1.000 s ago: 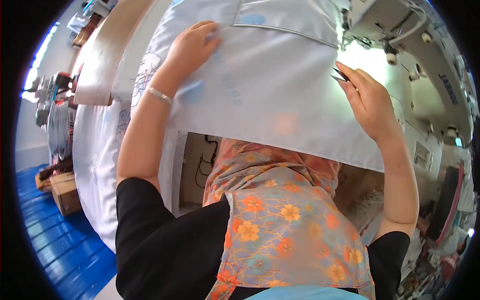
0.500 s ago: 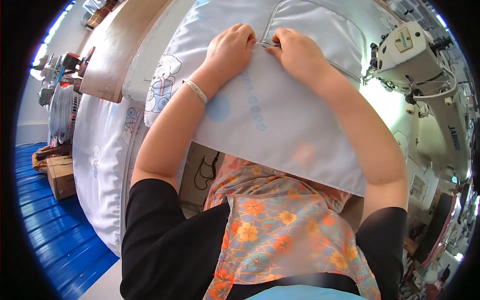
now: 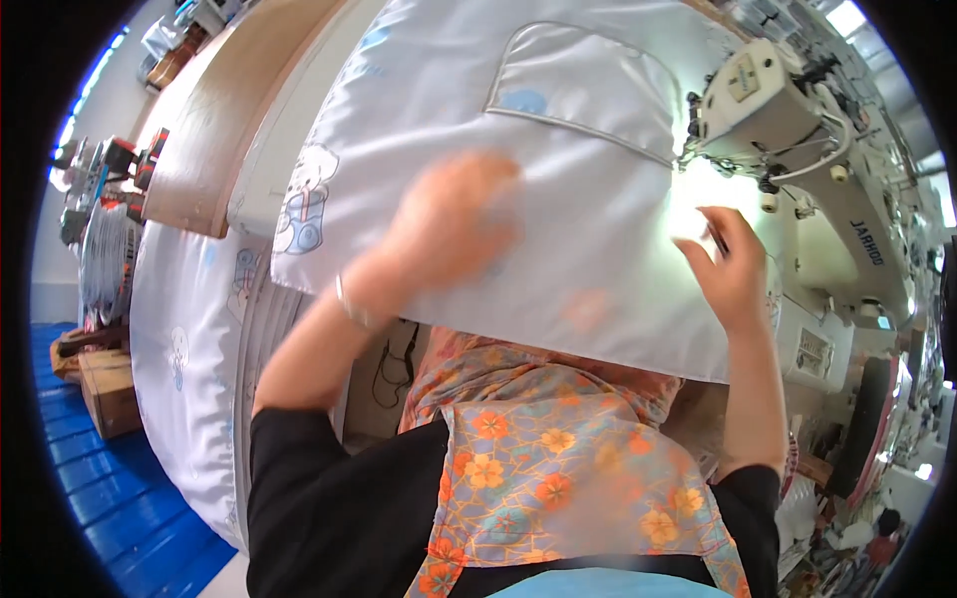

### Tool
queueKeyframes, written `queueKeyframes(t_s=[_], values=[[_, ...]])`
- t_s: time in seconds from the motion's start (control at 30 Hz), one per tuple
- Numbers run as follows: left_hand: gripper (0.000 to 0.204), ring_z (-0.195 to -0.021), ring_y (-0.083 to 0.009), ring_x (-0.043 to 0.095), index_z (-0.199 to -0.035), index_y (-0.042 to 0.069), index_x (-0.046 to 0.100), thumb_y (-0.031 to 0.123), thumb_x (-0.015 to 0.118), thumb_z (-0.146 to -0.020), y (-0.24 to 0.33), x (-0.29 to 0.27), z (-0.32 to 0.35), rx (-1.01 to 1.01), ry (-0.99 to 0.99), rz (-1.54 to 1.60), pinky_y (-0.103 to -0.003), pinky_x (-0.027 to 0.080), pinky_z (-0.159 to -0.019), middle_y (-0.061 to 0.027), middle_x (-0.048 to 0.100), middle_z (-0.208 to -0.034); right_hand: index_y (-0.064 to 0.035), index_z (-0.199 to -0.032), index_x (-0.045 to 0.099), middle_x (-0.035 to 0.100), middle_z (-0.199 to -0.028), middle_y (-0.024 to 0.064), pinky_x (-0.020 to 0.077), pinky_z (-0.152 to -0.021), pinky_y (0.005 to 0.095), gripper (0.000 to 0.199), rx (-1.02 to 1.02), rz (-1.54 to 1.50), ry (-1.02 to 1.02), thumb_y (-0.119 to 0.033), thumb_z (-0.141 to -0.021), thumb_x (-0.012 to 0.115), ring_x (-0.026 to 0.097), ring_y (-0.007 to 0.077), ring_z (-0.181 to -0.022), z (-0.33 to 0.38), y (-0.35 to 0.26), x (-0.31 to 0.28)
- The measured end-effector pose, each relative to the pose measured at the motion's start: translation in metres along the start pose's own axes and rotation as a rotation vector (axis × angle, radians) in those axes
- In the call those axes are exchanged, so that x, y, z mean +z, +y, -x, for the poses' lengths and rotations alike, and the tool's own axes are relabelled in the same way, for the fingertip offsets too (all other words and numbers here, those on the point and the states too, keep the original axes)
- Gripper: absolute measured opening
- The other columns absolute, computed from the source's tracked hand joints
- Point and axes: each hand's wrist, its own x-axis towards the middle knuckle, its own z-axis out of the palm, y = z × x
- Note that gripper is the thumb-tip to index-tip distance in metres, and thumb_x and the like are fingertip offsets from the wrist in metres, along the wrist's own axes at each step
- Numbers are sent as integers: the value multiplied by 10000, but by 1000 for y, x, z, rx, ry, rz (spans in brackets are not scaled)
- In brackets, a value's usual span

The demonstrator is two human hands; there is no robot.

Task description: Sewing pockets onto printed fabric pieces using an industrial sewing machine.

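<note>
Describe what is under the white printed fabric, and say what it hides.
Past the near edge of the white printed fabric, the floral apron and a thin dark cord show. Whatever lies directly beneath the fabric is covered and cannot be seen.

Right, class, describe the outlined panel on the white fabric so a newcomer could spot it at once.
Find the pale sewing machine at upper right, then the white fabric spread to its left. On the fabric's upper part lies the panel. Unlike the printed figure left of it, it has a shiny grey edge with rounded top corners.
</note>
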Motion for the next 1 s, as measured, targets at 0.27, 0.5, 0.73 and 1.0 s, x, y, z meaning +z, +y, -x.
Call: queueKeyframes(t_s=[0.27, 0.5, 0.73, 1.0], values=[[472, -1267, -264, 463, -1252, 15, 563, 191, 560, -813, 68, 55, 54, 495, -92, -161, -479, 322, -1079, -145, 502, -1345, -5, -1215, 587, 626, -1141, 72, 447, -895, 301, 368, 714, 352, 399, -165, -890, 648, 576, 167, -1055, 140, 96, -93], [382, -1155, -253, 518, -1111, -21, 622, 154, 571, -775, 63, 45, 7, 285, -14, -349, -408, 386, -1013, -127, 565, -1214, -13, -1202, 615, 663, -1129, 85, 452, -861, 284, 324, 434, 31, 238, -98, -889, 606, 605, 157, -976, 73, 109, -66], [125, -898, -201, 593, -830, 83, 664, 133, 619, -725, 29, 78, -64, 284, -16, -616, -314, 517, -663, -85, 580, -957, -65, -1152, 650, 678, -1014, 135, 485, -825, 353, 265, 442, 378, 268, -177, -933, 552, 644, 279, -897, -17, 121, -46], [259, -1037, -292, 575, -1024, 12, 624, 154, 528, -830, -43, 104, -221, 53, 257, -487, -408, 487, -874, -174, 559, -1103, -21, -1081, 624, 619, -1020, 115, 484, -818, 350, 186, 93, 335, 478, -95, -949, 516, 603, 293, -934, -8, 138, -51]])
